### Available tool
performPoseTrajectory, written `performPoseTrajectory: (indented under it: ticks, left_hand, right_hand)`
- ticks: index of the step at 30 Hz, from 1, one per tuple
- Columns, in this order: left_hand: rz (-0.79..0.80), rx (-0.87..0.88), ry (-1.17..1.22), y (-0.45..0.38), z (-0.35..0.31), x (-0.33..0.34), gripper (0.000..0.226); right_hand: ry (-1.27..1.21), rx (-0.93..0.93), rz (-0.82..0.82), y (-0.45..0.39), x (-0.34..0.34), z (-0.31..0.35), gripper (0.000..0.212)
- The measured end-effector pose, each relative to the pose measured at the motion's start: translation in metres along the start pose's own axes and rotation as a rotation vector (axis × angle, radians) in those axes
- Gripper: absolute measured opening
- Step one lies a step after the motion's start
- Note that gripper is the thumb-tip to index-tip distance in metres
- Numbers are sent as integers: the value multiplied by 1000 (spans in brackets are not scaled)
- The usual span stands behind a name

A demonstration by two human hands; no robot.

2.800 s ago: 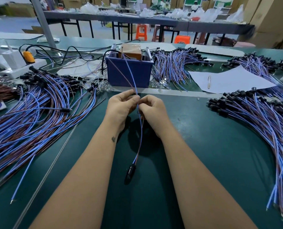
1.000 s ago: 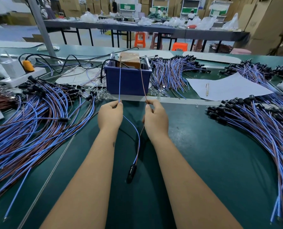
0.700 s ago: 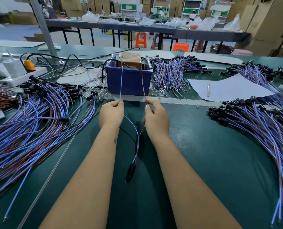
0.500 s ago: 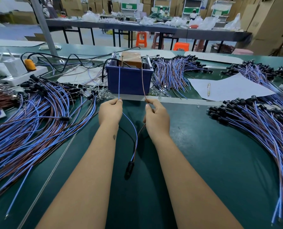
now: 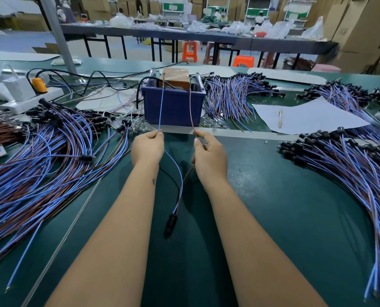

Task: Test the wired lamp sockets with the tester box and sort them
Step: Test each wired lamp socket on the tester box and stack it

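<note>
On the smooth green desk, the left hand pinches a thin blue wire and the right hand a brown wire, both reaching up to the boxy blue tester; their black cylindrical socket lies between the forearms.

Wire tips: where the blue wire and brown wire end inside the blue box is hidden by its rim.
Right wire pile: cut off by the edge.
Far workers: blurred.

Left hand and right hand side by side, fingertips apparently pinched, forearms outstretched
</note>
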State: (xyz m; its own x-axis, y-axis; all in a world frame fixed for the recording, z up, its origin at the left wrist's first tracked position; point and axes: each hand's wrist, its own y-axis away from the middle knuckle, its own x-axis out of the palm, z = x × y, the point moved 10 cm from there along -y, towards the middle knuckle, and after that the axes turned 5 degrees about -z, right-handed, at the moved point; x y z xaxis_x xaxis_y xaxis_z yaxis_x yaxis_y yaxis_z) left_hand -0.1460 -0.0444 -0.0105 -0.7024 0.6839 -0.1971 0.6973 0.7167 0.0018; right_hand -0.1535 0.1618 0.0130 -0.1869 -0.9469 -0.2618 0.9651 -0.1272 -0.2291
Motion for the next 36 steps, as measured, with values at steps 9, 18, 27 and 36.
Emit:
performPoseTrajectory:
  ticks: [9, 18, 27, 36]
  left_hand:
    - [-6, -14, 29, -5, 4, 0, 14]
    - [-4, -24, 26, -5, 5, 1, 16]
    - [-17, -23, 1, -5, 5, 0, 29]
    - [-4, 0, -9, -9, 5, 2, 18]
  right_hand:
    - [-1, -17, -9, 1, -2, 3, 29]
    - [-30, -12, -10, -1, -1, 1, 29]
    - [-18, -10, 0, -2, 1, 2, 29]
    - [-3, -27, 12, -4, 2, 2, 31]
